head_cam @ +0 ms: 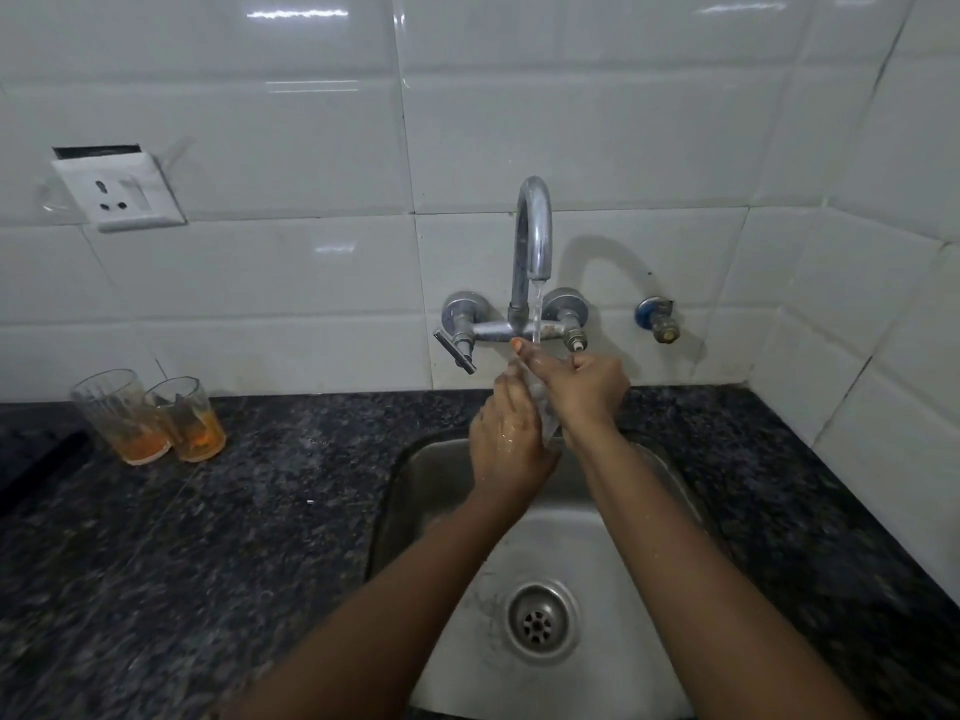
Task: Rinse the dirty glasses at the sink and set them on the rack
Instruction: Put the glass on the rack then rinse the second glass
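Note:
A clear glass [546, 414] is held between both hands over the steel sink [410, 491], right under the running stream from the curved tap [532, 226]. My left hand [506, 439] wraps around its left side. My right hand [584, 387] grips it from the right, with a finger reaching over the rim into the water. Most of the glass is hidden by the hands. Two dirty glasses [122, 415] [187, 418] with orange residue stand side by side on the dark granite counter [270, 511] at the left, near the wall.
The tap's lever handle [456, 348] sticks out left of the spout, and a small blue-collared valve [657, 319] sits on the tiled wall to the right. A wall socket [119, 192] hangs at the upper left. The sink drain [540, 621] lies below my arms. No rack is in view.

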### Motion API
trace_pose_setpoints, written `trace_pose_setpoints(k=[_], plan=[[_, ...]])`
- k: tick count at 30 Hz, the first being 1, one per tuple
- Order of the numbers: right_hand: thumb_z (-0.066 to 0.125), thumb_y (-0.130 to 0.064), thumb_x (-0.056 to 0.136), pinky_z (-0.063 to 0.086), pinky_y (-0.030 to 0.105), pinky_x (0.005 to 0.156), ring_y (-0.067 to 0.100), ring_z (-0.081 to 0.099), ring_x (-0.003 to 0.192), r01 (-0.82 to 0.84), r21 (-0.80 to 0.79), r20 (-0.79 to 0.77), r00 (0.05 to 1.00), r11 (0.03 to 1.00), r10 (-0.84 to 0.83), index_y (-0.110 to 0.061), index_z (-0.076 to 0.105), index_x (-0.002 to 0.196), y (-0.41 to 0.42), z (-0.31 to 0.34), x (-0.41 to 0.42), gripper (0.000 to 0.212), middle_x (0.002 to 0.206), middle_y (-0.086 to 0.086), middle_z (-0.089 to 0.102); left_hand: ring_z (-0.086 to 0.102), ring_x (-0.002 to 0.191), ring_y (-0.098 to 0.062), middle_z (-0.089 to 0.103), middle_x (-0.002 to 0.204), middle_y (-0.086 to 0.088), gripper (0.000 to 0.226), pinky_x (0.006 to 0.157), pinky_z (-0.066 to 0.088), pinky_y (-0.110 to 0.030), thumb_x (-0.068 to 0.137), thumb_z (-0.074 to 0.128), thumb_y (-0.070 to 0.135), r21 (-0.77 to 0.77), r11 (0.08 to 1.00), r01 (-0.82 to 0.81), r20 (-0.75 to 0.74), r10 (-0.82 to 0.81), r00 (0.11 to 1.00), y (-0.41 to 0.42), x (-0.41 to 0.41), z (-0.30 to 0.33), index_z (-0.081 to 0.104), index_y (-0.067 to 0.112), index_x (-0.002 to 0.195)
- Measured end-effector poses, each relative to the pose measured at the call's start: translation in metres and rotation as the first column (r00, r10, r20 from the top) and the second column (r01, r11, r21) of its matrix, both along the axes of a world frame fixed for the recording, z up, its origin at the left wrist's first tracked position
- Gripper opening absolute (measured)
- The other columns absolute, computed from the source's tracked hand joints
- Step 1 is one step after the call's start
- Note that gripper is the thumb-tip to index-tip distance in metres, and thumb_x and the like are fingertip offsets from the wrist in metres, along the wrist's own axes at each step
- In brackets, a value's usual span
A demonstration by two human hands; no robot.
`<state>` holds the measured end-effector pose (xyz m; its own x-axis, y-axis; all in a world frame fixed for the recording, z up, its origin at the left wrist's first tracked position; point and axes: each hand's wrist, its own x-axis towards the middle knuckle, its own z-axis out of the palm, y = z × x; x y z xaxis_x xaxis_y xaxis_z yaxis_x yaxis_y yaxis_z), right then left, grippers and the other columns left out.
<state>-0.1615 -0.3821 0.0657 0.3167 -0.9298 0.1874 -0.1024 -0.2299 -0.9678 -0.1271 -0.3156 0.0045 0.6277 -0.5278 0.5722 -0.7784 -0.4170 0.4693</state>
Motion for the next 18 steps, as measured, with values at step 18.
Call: trace_pose_setpoints(k=[18], plan=[[0.083, -0.057, 0.042, 0.054, 0.036, 0.055, 0.019, 0.056, 0.053, -0.24, 0.101, 0.106, 0.967, 0.965, 0.23, -0.011, 0.055, 0.053, -0.011, -0.007, -0.014, 0.055, 0.054, 0.014, 0.059, 0.065, 0.082, -0.016, 0.066, 0.091, 0.0, 0.062, 0.073, 0.056, -0.034, 0.053, 0.086, 0.023, -0.175, 0.946, 0.272, -0.636, -0.32, 0.703, 0.0, 0.018, 0.019, 0.054, 0.009, 0.104]])
